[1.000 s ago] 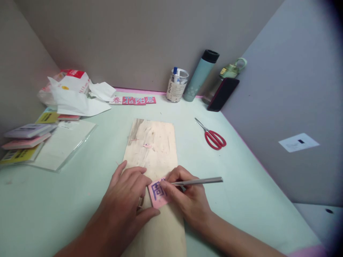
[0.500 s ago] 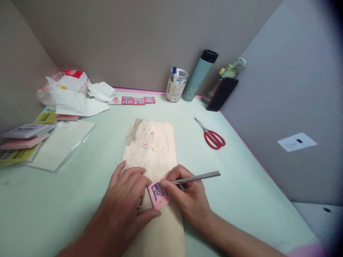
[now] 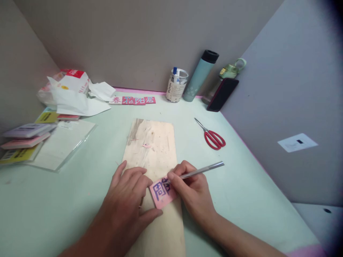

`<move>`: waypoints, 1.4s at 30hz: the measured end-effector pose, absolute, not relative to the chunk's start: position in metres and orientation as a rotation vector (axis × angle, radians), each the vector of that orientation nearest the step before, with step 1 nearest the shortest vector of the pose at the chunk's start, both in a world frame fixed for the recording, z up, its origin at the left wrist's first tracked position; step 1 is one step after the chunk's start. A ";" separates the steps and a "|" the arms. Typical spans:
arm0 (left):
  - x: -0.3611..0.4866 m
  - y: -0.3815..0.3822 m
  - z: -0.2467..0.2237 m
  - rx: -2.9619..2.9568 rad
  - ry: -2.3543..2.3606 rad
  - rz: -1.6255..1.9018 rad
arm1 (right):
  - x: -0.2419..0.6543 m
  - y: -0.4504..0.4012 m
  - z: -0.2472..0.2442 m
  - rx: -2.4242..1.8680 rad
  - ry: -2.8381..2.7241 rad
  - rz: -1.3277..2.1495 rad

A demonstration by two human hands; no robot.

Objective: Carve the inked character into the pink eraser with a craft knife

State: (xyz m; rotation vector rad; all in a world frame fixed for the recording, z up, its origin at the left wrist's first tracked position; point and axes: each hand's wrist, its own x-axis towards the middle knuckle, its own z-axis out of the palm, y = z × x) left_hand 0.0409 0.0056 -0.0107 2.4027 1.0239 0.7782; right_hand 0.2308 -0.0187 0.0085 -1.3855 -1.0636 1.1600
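A pink carving block with purple characters on it lies tilted on a wooden board. My left hand holds the block's left side, index finger at its upper left corner and thumb at its lower edge. In my right hand is a slim silver craft knife, gripped like a pen and slanting up to the right. The blade end is at the block's upper right, mostly hidden by my fingers. Small pink shavings lie higher on the board.
Red-handled scissors lie right of the board. Behind stand a pen cup, a teal flask, a green-lidded bottle and a leaning phone. Carved blocks line the back; packets and crumpled wrapping sit left.
My right hand and the knife have shifted slightly up and right across the block, uncovering more of the purple characters. My left hand has barely moved.
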 end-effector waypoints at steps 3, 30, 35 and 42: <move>0.041 0.006 -0.010 2.407 1.014 0.772 | 0.230 -0.019 0.008 -1.393 -1.089 1.150; 0.045 0.003 -0.013 2.425 1.035 0.837 | 0.224 -0.024 0.005 -1.342 -1.195 1.126; 0.046 0.003 -0.014 2.434 1.045 0.850 | 0.222 -0.024 0.006 -1.358 -1.185 1.100; 0.051 0.002 -0.015 2.463 1.075 0.878 | 0.217 -0.027 0.003 -1.355 -1.183 1.093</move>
